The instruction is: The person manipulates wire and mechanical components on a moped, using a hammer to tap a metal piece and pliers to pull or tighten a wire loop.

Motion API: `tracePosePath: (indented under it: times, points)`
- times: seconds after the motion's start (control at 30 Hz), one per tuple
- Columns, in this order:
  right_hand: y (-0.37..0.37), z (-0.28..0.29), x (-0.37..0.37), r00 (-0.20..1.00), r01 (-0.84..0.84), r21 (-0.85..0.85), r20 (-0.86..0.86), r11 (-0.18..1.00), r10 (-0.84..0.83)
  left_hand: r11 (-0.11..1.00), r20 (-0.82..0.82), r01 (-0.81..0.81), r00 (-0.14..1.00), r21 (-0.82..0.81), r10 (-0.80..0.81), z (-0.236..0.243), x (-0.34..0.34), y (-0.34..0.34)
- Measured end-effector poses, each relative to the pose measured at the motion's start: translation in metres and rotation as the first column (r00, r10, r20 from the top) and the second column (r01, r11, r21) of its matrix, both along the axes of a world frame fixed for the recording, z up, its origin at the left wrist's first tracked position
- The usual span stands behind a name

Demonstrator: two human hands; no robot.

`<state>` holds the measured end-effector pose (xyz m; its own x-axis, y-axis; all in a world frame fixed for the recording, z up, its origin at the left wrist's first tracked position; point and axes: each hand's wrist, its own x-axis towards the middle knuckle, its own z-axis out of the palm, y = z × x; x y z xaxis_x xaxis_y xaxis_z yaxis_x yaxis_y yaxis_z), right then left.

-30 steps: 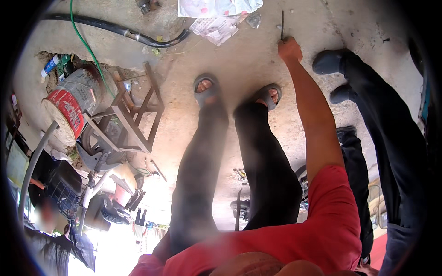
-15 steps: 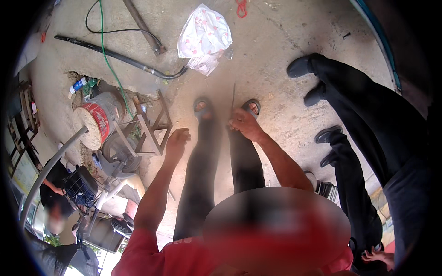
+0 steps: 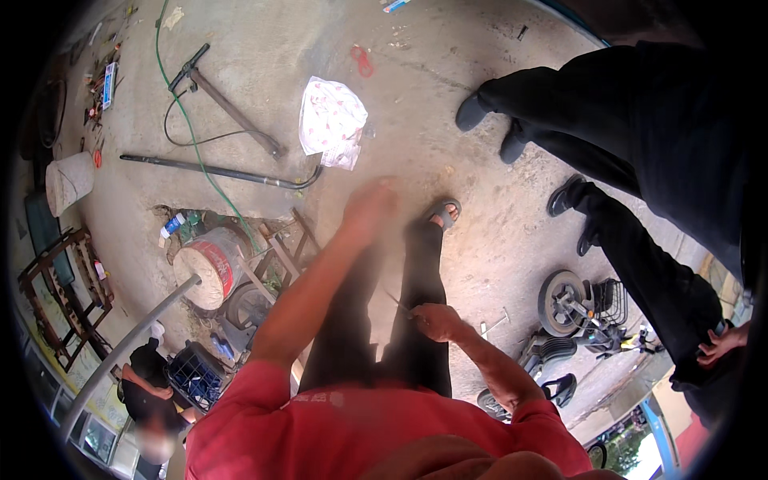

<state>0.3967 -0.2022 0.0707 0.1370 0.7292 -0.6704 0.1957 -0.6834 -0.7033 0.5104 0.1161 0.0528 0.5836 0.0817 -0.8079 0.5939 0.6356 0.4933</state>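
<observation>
Right hand (image 3: 438, 322) drawn back from above floor (image 3: 416, 160) to above right thigh (image 3: 418, 360); closed around thin rod (image 3: 398, 301), which now points forward-left, toward side of left hand (image 3: 372, 210). Left hand has moved forward, now farther out than right; motion blur, cannot tell if open or clenched, no object visible there. So rod is kept by right hand only. Ahead of left hand: spotted white bag (image 3: 332, 112), not touched. Left of it: bent black pipe (image 3: 232, 174). Right of right hand, well apart: wheeled vehicle (image 3: 564, 304).
</observation>
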Motion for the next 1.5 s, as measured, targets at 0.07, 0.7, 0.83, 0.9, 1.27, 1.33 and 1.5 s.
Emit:
tracePosePath:
  times: [0.07,0.7,0.83,0.9,1.27,1.33,1.5]
  points:
    - [-0.027,0.014,-0.027,0.999,-0.02,-0.104,0.038,0.994,0.024,0.998,0.017,-0.047,0.999,0.046,0.046,0.0,-0.019,-0.004]
    - [-0.132,0.092,-0.056,0.503,0.498,0.656,0.314,0.567,-0.805,0.161,0.162,0.849,0.091,0.503,-0.983,0.089,-0.241,-0.248]
    - [-0.215,0.08,-0.148,0.398,0.609,0.594,0.345,0.526,-0.85,0.142,0.177,0.834,0.055,0.533,-0.983,0.132,-0.265,-0.309]
    - [-0.267,0.083,-0.205,0.292,0.695,0.565,0.344,0.445,-0.892,0.202,0.205,0.814,0.104,0.545,-0.973,0.144,-0.281,-0.346]
    - [-0.408,0.113,-0.422,-0.334,0.809,0.488,-0.079,-0.329,-0.939,0.482,0.342,0.876,0.454,-0.004,-0.823,0.168,-0.378,-0.601]
    - [-0.425,0.118,-0.448,-0.401,0.808,0.395,-0.171,-0.436,-0.9,0.47,0.258,0.881,0.468,-0.057,-0.845,0.164,-0.393,-0.637]
    - [-0.493,0.136,-0.509,-0.652,0.711,0.23,-0.139,-0.665,-0.745,0.348,0.222,0.935,0.356,-0.074,-0.908,0.14,-0.418,-0.721]
